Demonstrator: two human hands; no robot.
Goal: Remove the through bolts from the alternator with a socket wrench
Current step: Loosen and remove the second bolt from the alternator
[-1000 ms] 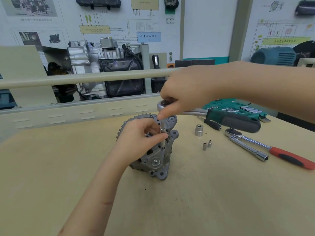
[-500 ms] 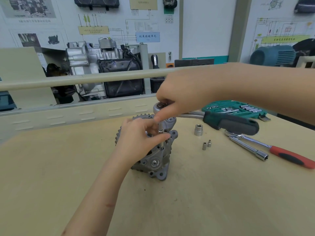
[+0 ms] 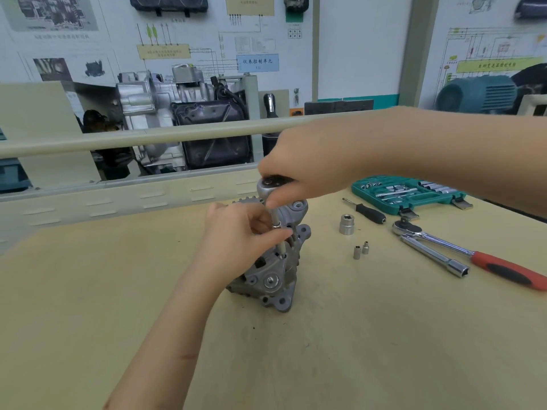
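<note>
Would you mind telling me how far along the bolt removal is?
No removed bolt is visible. In hand: the right hand grips the ratchet head while the left hand steadies the extension on the alternator. How many bolts remain is hidden.

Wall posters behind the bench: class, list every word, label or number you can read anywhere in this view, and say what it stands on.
"仪表控制单元": blue label on the wiring-diagram poster.
Yellow banner on the right-hand poster: characters too blurred to read.
Yellow box and poster captions: too small to read.
Socket set case, sockets and alternator: no readable markings.
</note>
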